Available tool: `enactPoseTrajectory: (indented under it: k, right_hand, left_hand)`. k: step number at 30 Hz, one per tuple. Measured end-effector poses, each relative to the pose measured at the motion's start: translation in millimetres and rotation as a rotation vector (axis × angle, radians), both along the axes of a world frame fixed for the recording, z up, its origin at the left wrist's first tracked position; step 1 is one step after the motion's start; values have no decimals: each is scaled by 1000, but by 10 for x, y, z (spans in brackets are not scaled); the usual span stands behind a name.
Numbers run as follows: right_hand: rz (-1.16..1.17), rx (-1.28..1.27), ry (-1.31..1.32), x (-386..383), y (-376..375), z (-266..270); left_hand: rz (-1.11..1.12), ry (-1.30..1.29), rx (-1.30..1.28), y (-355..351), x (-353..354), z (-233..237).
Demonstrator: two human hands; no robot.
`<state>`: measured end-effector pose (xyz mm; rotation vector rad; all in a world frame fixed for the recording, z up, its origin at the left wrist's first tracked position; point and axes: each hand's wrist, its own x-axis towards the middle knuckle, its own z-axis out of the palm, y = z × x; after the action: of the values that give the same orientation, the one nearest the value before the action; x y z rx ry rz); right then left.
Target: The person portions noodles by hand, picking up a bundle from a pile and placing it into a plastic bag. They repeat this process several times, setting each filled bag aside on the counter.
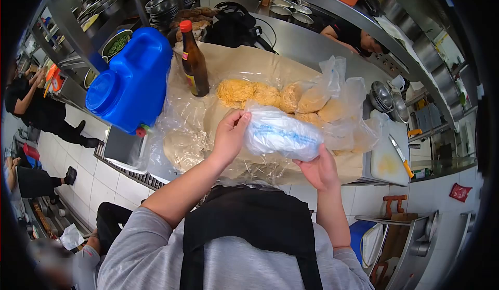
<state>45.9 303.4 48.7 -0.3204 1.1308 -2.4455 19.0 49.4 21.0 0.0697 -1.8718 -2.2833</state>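
So I've got a white plastic bag (280,131) with blue print on it up in both hands, over the middle of the counter (306,43), a bit toward the near edge. My left hand (231,136) is pinching the left end, thumb on top, and my right hand (318,170) is holding the right end from the near side, thumb up against the plastic. Can't really tell what's inside, the plastic's too cloudy. Below it there's brown paper (249,61) covering most of the counter, with crinkly clear plastic (182,113) spread over its left part. Just past the bag there's a row of yellow noodles (249,93), and to the right of those a bunch of plastic bags (314,98) with more yellowish stuff in them. A brown bottle (195,63) with a red cap stands left of the noodles, toward the far left corner of the paper, and a big blue jug (138,76) sits by the counter's left edge. Over at the right edge there's a white cutting board (387,157) with an orange-handled knife (400,156) on it, handle toward the near right corner, and metal bowls (383,96) just beyond the board.
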Motion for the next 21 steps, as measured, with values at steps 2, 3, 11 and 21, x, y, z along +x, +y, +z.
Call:
enactPoseTrajectory:
  k: [2,3,11,21]
  right_hand:
    - [85,-40,-106,-85,4,24]
    - [94,-41,-106,-121,-12,-22]
    - [13,864,524,-265,-719,2]
    - [-188,919,601,-391,-870,-206]
  left_hand:
    - [61,56,-139,-60,-16,-88]
    - [113,109,-275,-85,-1,-37]
    - [156,32,-588,-93,259,307]
    - [270,123,-189,-422,188,-19]
